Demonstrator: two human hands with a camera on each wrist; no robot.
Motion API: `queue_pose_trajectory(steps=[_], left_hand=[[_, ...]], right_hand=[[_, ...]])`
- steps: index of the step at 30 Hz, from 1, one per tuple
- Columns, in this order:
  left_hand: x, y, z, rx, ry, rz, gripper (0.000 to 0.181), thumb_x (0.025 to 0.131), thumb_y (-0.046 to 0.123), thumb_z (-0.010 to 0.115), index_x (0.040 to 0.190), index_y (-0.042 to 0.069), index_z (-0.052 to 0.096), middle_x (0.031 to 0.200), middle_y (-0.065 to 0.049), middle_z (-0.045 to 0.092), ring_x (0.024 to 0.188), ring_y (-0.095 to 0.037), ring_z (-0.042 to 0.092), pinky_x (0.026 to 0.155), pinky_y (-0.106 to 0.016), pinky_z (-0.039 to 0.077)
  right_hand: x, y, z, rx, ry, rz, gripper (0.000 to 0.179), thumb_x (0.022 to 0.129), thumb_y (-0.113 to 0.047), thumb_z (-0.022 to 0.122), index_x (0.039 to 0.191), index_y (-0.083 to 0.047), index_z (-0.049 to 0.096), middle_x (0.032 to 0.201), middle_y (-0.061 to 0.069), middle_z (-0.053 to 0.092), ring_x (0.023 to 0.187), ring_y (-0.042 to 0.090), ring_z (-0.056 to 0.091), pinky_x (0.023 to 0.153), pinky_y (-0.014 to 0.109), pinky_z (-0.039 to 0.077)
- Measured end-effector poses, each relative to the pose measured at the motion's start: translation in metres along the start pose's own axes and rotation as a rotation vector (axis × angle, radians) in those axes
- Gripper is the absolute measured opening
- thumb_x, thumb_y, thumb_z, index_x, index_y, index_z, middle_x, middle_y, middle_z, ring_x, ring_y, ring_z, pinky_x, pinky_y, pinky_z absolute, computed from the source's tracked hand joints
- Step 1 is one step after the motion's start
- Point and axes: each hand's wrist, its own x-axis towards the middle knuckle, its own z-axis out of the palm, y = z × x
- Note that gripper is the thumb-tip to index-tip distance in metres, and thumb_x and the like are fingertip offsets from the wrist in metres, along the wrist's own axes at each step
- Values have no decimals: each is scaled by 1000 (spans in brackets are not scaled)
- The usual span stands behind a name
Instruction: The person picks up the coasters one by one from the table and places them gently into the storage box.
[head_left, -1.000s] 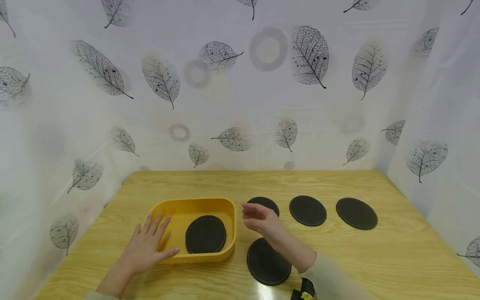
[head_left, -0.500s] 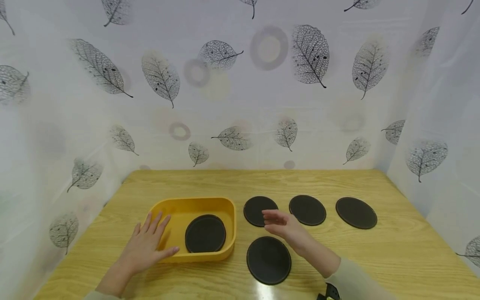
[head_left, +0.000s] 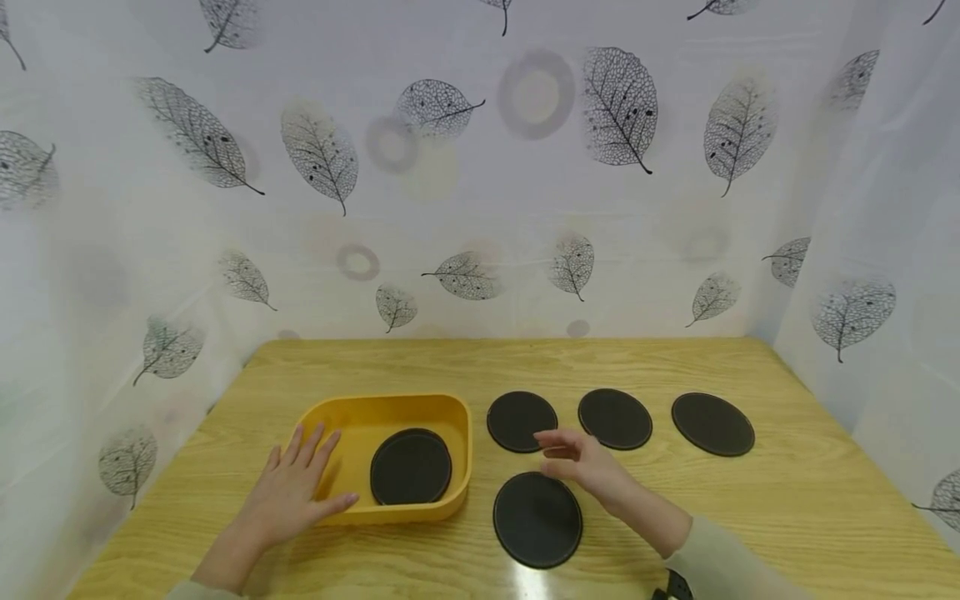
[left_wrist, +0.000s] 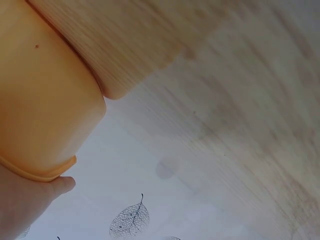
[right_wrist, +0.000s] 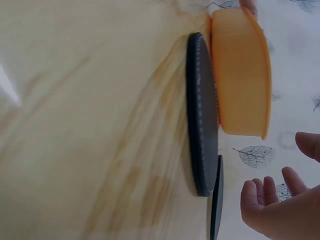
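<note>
My left hand [head_left: 288, 492] rests on the left edge of a yellow plastic bin [head_left: 345, 483], its fingers spread over the rim. In the left wrist view the same bin [left_wrist: 45, 100] shows its outer wall, with part of the hand [left_wrist: 25, 200] at the rim. Inside the bin lies a round black coaster [head_left: 411, 467]. My right hand [head_left: 585, 467] hovers with loosely bent fingers and nothing in them, between a near coaster [head_left: 537, 521] and a back one [head_left: 521, 422]. The right wrist view shows that hand [right_wrist: 280, 200] beside the stitched edge of a coaster [right_wrist: 202, 115].
Two more black coasters lie to the right on the wood-grain table [head_left: 787, 517], one at the back [head_left: 615, 418] and one farther right [head_left: 712, 424]. A white curtain [head_left: 480, 192] with a leaf print encloses the table's back and sides.
My right hand has drawn away from the bin to the right and slightly nearer, uncovering the back coaster beside it. The left hand and the bin have stayed put.
</note>
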Motion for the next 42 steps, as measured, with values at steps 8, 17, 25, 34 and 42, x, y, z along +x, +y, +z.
queue_pose_trajectory(steps=[8,17,25,34,42], left_hand=[[0,0,0,1,-3,-3,86,76,60,52,136,1,31,139,-25,22,127,-45,11,93,-63,12],[1,-1,2,-2,-2,-1,86,76,59,53,136,1,31,139,-26,22,126,-46,11,93,-64,13],[1,-2,4,11,2,2,87,76,60,52,135,1,32,139,-25,24,126,-46,12,93,-63,14],[0,-1,3,6,5,2,87,76,60,52,135,0,32,138,-26,23,126,-46,12,93,-64,15],[1,-3,5,-1,-3,-2,86,76,60,51,136,1,31,139,-26,22,126,-45,11,93,-64,14]], right_hand=[[2,10,0,-133,-49,27,47,80,-14,65,122,3,49,121,21,46,109,38,43,82,43,44],[3,13,-1,-273,-137,-49,47,78,-12,67,119,2,51,119,20,46,108,40,41,86,52,39],[4,19,-1,-481,-244,-143,54,76,-19,69,121,3,48,118,16,47,109,34,44,88,46,39],[-2,13,2,-626,-273,-111,63,72,-27,72,125,-4,47,117,12,43,101,24,43,83,39,40],[-3,12,3,-711,-291,-97,68,66,-27,77,124,-9,49,111,5,42,98,22,42,80,35,41]])
